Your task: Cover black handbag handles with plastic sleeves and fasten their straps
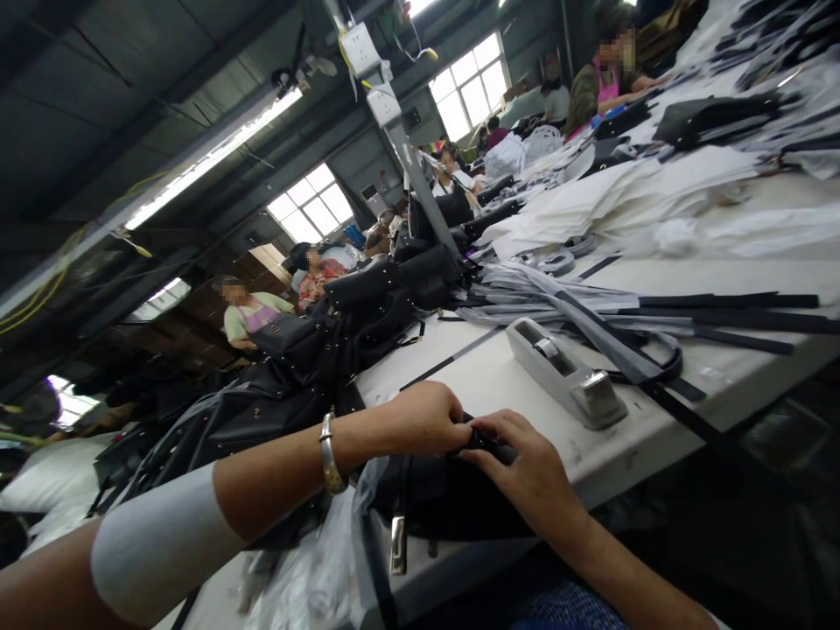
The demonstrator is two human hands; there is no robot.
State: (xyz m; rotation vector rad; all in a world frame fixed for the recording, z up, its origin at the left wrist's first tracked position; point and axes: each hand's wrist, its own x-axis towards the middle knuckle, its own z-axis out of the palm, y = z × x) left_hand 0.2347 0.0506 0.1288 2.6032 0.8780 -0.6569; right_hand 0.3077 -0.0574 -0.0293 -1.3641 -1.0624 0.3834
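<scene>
Your left hand is closed in a fingertip pinch at the upper edge of the black bag-like piece; the exact bit between its fingertips is hidden. Your right hand meets it from the other side, thumb and fingers gripping a dark narrow part of the same piece, so the two sets of fingertips almost touch. That piece sits at the near edge of the worktop, close to your body, with a metal clasp hanging at its front and clear plastic beside it, to your left.

The step in hand looks like close fingertip work on that edge, though whether you are fastening, folding or straightening it cannot be told. As I judge it, the next move calls for a firm left pinch and small, even pressure from the right, without letting the piece slip off the edge. The tape dispenser stands just beyond your right hand, untouched, near the loose straps; black bags are heaped to your left.
</scene>
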